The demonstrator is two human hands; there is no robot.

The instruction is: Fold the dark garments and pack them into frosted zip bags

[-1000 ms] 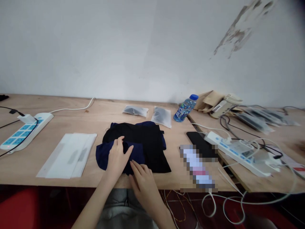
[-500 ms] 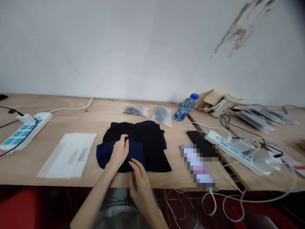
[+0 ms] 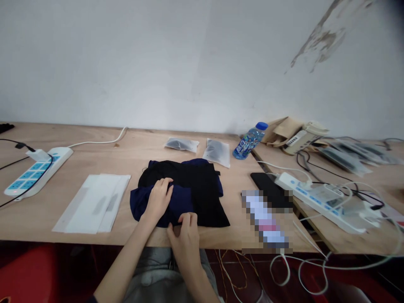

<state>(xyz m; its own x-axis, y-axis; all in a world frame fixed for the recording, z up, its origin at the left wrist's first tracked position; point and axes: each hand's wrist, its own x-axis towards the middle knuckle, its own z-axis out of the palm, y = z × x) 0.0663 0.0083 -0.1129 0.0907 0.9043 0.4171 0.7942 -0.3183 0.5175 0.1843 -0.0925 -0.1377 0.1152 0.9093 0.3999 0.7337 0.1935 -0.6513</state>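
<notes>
A navy-blue cloth piece (image 3: 183, 200) lies folded over a larger black cloth garment (image 3: 206, 185) near the table's front edge; their exact kind I cannot tell. My left hand (image 3: 160, 197) rests on the navy cloth with its fingers laid over it. At the front edge of the same cloth, my right hand (image 3: 187, 237) has bent fingers and thumb brought together on the hem. More navy fabric shows behind and to the right of the black part. Left of the cloth lie overlapping white translucent bags (image 3: 91, 204).
Two frosted packets (image 3: 181, 144) lie behind the cloth, near a blue-capped bottle (image 3: 250, 141). On the right are a black phone-like slab (image 3: 271, 189), a blurred-out device (image 3: 265, 221) and a power strip (image 3: 318, 202) with cables. Another power strip (image 3: 39, 172) is at left.
My right hand's fingers have moved in from apart and bent onto the cloth's front edge. My left hand stays on the navy cloth. The whole view has shifted slightly.
</notes>
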